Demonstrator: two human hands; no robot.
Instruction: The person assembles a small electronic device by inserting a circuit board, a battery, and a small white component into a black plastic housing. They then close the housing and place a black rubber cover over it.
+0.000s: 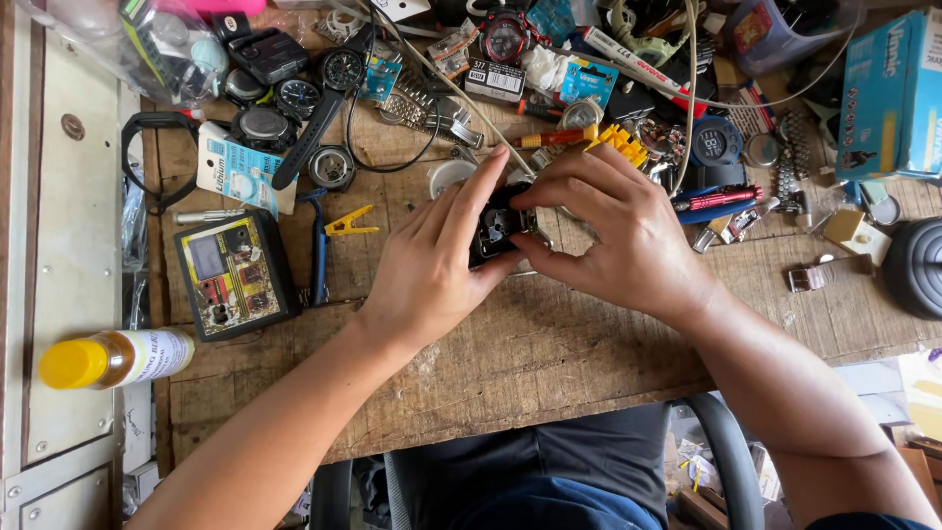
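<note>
Both my hands meet over a small black watch body [498, 228] with its back open, held just above the wooden bench [549, 344]. My left hand [432, 260] cups it from the left, index finger stretched over its top. My right hand [613, 231] pinches its right side with thumb and fingertips. Most of the watch is hidden by my fingers.
Several black wristwatches [294, 98] lie at the back left, beside a battery card [235, 172]. A small black tester box [234, 275], blue pliers [319, 250], a yellow-capped bottle [113, 358], red screwdrivers [721, 199], blue boxes [893, 93] and a dark round object [917, 265] surround the work spot.
</note>
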